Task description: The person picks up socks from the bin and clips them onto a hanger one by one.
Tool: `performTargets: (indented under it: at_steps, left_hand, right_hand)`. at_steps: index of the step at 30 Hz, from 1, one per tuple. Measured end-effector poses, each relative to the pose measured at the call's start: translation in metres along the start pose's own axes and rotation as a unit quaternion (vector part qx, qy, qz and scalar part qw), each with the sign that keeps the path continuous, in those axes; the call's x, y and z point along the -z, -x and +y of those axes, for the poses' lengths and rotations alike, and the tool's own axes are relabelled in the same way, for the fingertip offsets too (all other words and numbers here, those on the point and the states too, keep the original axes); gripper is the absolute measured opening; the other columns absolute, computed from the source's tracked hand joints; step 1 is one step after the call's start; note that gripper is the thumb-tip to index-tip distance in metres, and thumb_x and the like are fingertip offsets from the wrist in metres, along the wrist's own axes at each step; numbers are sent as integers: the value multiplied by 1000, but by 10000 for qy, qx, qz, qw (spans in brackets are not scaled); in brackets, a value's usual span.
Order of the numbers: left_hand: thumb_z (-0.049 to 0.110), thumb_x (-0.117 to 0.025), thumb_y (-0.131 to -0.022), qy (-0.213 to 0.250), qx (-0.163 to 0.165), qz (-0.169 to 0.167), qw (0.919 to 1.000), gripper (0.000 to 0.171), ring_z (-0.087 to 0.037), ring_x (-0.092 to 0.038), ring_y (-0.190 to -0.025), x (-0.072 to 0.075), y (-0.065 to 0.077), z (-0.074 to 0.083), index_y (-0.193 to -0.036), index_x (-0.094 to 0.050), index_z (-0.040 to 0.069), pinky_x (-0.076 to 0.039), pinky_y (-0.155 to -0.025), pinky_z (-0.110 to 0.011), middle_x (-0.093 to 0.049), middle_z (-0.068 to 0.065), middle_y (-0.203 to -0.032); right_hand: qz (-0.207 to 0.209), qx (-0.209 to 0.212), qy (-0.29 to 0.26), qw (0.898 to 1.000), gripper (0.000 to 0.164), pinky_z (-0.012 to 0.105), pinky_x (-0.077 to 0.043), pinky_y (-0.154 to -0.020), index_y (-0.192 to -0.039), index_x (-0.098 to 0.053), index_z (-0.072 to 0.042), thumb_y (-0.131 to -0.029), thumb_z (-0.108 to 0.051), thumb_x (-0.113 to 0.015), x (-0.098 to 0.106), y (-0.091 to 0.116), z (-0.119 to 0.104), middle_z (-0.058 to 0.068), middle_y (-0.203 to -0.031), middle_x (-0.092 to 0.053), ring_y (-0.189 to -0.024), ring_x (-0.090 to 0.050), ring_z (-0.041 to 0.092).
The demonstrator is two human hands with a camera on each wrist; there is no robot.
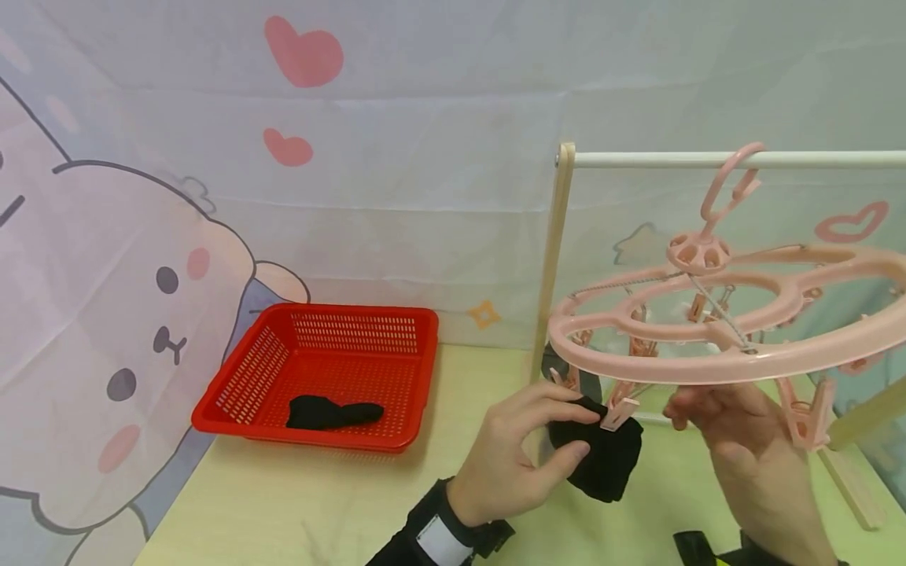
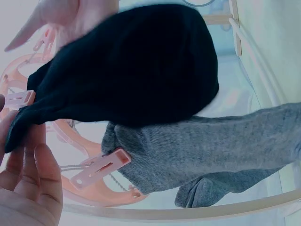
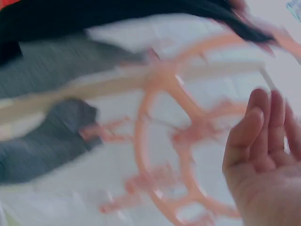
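Note:
A black sock (image 1: 602, 464) hangs from a pink clip (image 1: 620, 412) under the pink round drying hanger (image 1: 658, 366). My left hand (image 1: 520, 452) pinches the sock's upper edge beside that clip, thumb and fingers on either side of the cloth. In the left wrist view the black sock (image 2: 136, 66) stretches away from the left fingers (image 2: 30, 165), overlapping a grey sock (image 2: 188, 150) held by another clip (image 2: 101, 168). My right hand (image 1: 743, 444) is beneath the ring with loosely bent fingers, holding nothing. The right wrist view shows this hand (image 3: 268, 155) apart from the clips.
A red basket (image 1: 418, 401) with another black sock (image 1: 333, 413) inside stands on the table at left. The hanger's hook (image 1: 718, 185) goes over a white rod (image 1: 637, 160) on a wooden stand (image 1: 555, 236). A patterned cloth (image 1: 425, 157) covers the back.

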State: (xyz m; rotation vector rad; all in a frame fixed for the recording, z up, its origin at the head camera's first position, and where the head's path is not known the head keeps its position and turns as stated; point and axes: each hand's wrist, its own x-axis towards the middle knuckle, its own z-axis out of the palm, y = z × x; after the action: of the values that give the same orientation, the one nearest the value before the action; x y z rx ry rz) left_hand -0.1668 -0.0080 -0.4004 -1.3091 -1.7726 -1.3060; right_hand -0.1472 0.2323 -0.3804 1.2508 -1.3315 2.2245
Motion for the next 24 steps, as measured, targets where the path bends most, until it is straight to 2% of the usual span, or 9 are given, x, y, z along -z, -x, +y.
performTargets:
  at_steps: [1,3,7,10,12,14,17,21,24]
  left_hand:
    - [4,-71,-84,1,2,-4,10000,29,-14,-57,-112,0,0,0,-113,-67,3,-48,-96,-33,-64,-7,-113]
    - [4,-72,-84,1,16,-15,10000,30,-14,-57,-112,1,0,0,-113,-67,3,-48,-96,-33,-64,-7,-113]
    - [4,-73,-83,-45,41,-33,10000,32,-15,-56,-113,1,0,-1,-114,-66,3,-47,-97,-33,-63,-7,-114]
    - [3,-74,-82,-62,43,-43,10000,34,-15,-56,-114,2,0,-2,-115,-65,3,-47,-97,-33,-62,-7,-114]
    - [3,-74,-81,-70,51,-50,9999,35,-15,-56,-114,3,0,-2,-115,-65,3,-47,-97,-32,-62,-7,-114]
    - [4,-74,-82,-78,68,-53,9999,35,-15,-56,-115,3,0,-2,-115,-65,3,-47,-97,-32,-62,-7,-115]
    - [5,-73,-83,-97,100,-46,9999,34,-15,-55,-116,4,1,-3,-116,-65,4,-46,-98,-32,-62,-7,-116]
    - [6,-73,-83,-136,112,-40,9998,34,-15,-55,-117,4,2,-4,-116,-65,4,-47,-97,-32,-62,-7,-117]
    - [7,-73,-84,-143,143,-54,9998,34,-15,-55,-116,4,2,-4,-116,-65,5,-47,-97,-31,-62,-6,-117]
  right_hand:
    - [-152,153,-397,9990,51,35,-43,-85,-134,-36,22,-93,5,-60,4,-1,-4,29,-116,-57,-102,-56,33]
    - [-451,409,-867,9944,43,36,-40,-82,-127,-43,21,-92,6,-61,14,-1,-12,33,-120,-54,-104,-53,36]
    - [-671,846,-1064,9884,30,35,-36,-77,-109,-47,26,-93,3,-59,34,1,-19,36,-122,-49,-101,-51,40]
    - [-717,841,-1120,9875,37,36,-37,-78,-118,-43,30,-97,0,-51,43,1,-22,38,-120,-51,-102,-52,41]
    - [-416,440,-1145,9916,31,37,-39,-78,-112,-46,30,-102,2,-37,45,3,-28,36,-114,-54,-101,-53,40]
    - [-128,-38,-1124,9936,38,38,-40,-81,-107,-49,28,-102,5,-19,46,5,-33,34,-109,-57,-99,-53,39]
    - [512,-949,-1576,9816,54,40,-42,-83,-97,-52,21,-99,6,-1,51,8,-39,30,-104,-60,-96,-54,39]
    - [1097,-1609,-2460,9495,49,42,-38,-78,-108,-52,17,-100,5,-5,55,10,-41,26,-106,-60,-98,-55,40]
    - [631,-1298,-2449,9588,45,40,-27,-72,-117,-49,20,-105,-3,-12,52,10,-37,26,-113,-57,-102,-52,38]
